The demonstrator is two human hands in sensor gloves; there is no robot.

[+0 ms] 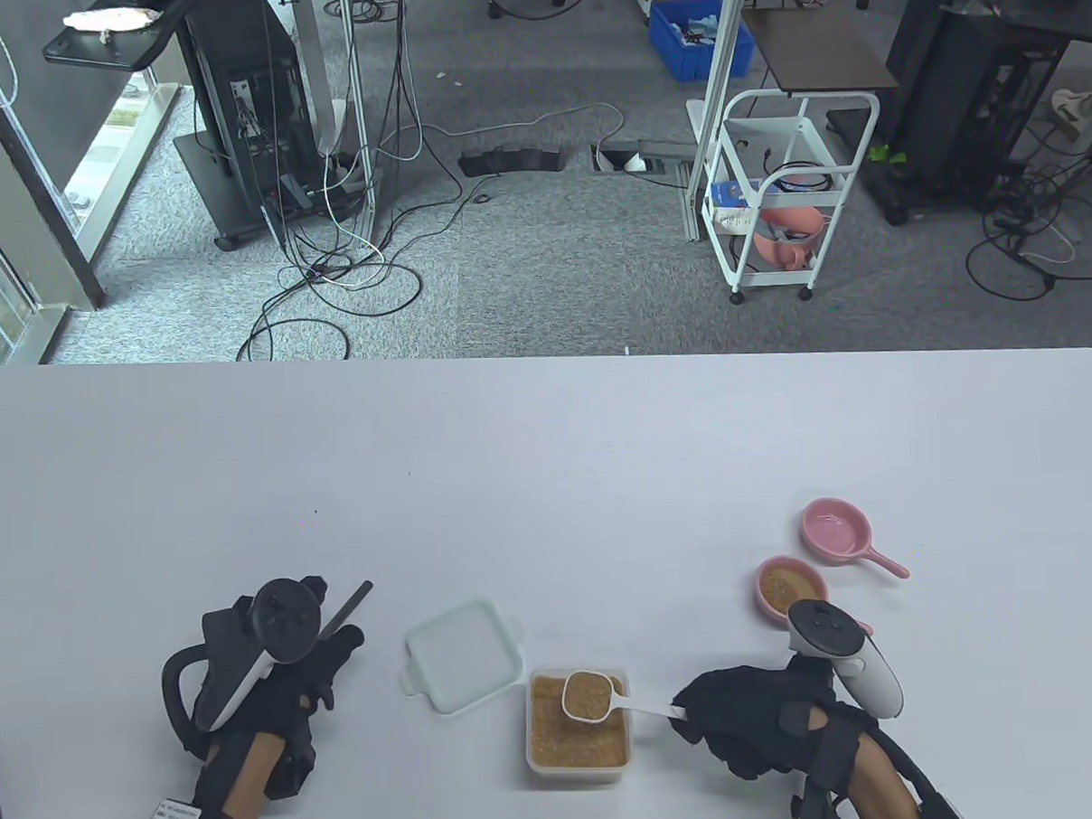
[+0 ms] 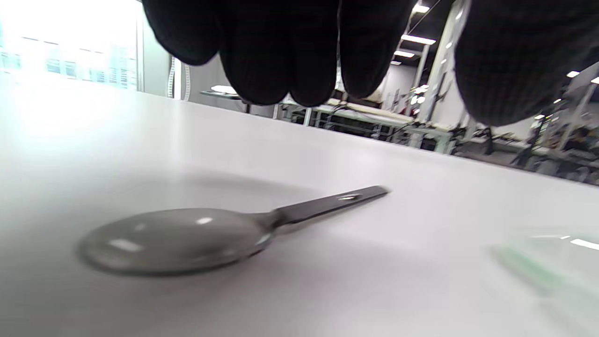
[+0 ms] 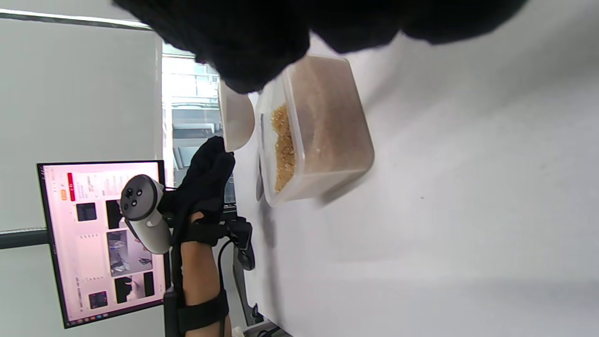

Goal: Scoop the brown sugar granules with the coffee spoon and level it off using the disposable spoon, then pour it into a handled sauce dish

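Sugar fills the coffee spoon (image 1: 586,694) your right hand (image 1: 760,721) grips over the tub (image 1: 577,727). Your left hand (image 1: 326,665) hovers with fingers relaxed above the disposable spoon (image 2: 196,238), lid (image 1: 463,653) at its 3 o'clock.

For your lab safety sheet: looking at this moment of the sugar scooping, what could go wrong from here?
1. The coffee spoon, heaped with sugar and held by the right hand over the sugar container, could spill granules if tilted before levelling.
2. The disposable spoon lies flat on the table under the left hand; it may be awkward to pick up.
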